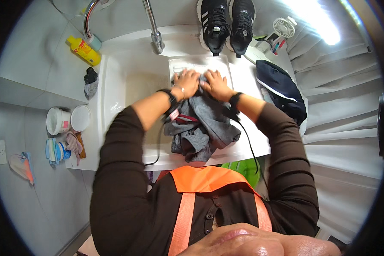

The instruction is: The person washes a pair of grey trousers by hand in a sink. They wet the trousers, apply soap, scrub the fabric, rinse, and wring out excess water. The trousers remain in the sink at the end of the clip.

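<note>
A grey garment (208, 118) with ribbed cuffs and a dark red strip lies bunched over the near part of a white washboard (224, 65) at the right of the white sink (115, 67). Both my hands are at the garment's far end, on the washboard. My left hand (187, 84) is slightly blurred, its fingers bent over the cloth's left side; how firmly they hold is unclear. My right hand (218, 86) lies just beside it, thumb against the cloth and fingers spread on the board. Cloudy water stands in the basin left of the garment.
A chrome faucet (157, 43) hangs over the sink's back. Black sneakers (241, 28) stand behind the washboard. Dark clothing (280, 86) and a small fan (283, 27) are at right. A yellow bottle (84, 51), a white tub (56, 121) and brushes line the left. Black cables run from both wrists.
</note>
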Tool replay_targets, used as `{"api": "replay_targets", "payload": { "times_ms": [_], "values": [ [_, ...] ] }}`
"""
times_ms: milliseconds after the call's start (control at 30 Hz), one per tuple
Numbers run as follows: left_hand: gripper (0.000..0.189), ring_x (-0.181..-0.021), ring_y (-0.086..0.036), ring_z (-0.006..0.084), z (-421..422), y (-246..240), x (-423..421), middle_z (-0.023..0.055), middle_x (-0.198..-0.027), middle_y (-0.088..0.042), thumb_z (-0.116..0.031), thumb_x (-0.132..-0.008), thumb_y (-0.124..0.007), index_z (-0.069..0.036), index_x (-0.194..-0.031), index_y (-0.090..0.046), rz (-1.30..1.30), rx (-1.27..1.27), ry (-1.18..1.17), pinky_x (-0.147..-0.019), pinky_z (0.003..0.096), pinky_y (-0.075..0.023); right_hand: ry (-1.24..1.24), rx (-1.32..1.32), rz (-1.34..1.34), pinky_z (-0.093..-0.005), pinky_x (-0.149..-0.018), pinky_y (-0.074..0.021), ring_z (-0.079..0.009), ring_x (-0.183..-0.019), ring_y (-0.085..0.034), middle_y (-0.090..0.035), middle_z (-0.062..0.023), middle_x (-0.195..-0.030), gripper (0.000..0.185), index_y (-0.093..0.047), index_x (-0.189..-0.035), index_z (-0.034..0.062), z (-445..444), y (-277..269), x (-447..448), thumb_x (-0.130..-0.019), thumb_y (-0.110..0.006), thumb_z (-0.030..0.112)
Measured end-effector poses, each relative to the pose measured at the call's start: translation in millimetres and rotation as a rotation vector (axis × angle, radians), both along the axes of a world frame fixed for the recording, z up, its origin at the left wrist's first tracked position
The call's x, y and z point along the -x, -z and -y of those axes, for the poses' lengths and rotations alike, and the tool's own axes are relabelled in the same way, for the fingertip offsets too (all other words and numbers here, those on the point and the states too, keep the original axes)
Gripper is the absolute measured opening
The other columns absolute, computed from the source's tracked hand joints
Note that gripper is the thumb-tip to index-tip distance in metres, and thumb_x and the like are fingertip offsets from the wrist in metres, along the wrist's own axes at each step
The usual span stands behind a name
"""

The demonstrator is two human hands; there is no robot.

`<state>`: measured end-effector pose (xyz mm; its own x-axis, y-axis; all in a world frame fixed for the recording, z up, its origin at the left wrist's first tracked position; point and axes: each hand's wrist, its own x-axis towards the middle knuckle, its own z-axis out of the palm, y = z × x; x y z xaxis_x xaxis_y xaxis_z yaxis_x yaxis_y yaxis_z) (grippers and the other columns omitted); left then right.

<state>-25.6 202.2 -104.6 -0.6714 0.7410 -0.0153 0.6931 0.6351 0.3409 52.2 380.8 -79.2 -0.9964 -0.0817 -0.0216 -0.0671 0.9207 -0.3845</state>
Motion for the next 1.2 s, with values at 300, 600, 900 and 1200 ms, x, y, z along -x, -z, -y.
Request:
{"api": "replay_targets", "payload": {
  "times_ms": [300,600,900,1200],
  "values": [
    [0.046,-0.138,-0.034,0.0391,-6.6,14.3,15.6,0.016,-0.143,-0.042,-0.021,-0.095,-0.049,-0.003,-0.136,-0.04,-0.239,-0.176,0.037,-0.112,0.0645,-0.0203,-0.012,0.075,-0.461,-0.0569,-0.103,-0.0357,-0.0436,-0.124,-0.044,-0.047,-0.0231,-0.135,0.042,-0.048,-0.127,0.0024,-1.7,10.8,21.1,-0.092,-0.058,0.022],
    [0.045,-0.135,-0.035,0.0437,25.3,20.7,-31.6,0.0265,-0.139,-0.038,-0.017,-0.089,-0.056,0.005,-0.127,-0.045,-0.109,-0.207,0.379,-0.113,0.058,-0.0255,-0.309,-0.027,-0.081,-0.0658,-0.098,-0.0335,-0.0511,-0.136,-0.028,-0.041,-0.0219,-0.139,0.05,-0.05,-0.12,0.002,6.8,23.2,-41.7,-0.077,-0.071,0.017],
    [0.036,-0.137,-0.034,0.0409,17.6,-7.0,-17.2,0.0233,-0.135,-0.042,-0.023,-0.091,-0.055,-0.004,-0.122,-0.051,0.249,-0.122,0.254,-0.11,0.0574,-0.0294,-0.191,-0.001,-0.07,-0.0527,-0.095,-0.0366,-0.0407,-0.108,-0.049,-0.051,-0.0254,-0.117,0.045,-0.055,-0.106,-0.0031,-1.0,-1.8,-41.9,-0.08,-0.072,0.03],
    [0.037,-0.13,-0.042,0.0329,-11.8,3.5,13.5,0.0142,-0.134,-0.047,-0.031,-0.098,-0.048,-0.013,-0.131,-0.048,-0.183,-0.064,-0.002,-0.104,0.0647,-0.0302,0.029,-0.207,-0.423,-0.0534,-0.099,-0.0365,-0.0426,-0.113,-0.048,-0.052,-0.0259,-0.121,0.054,-0.054,-0.117,-0.0002,-19.5,12.3,9.3,-0.089,-0.064,0.044]
  ]
}}
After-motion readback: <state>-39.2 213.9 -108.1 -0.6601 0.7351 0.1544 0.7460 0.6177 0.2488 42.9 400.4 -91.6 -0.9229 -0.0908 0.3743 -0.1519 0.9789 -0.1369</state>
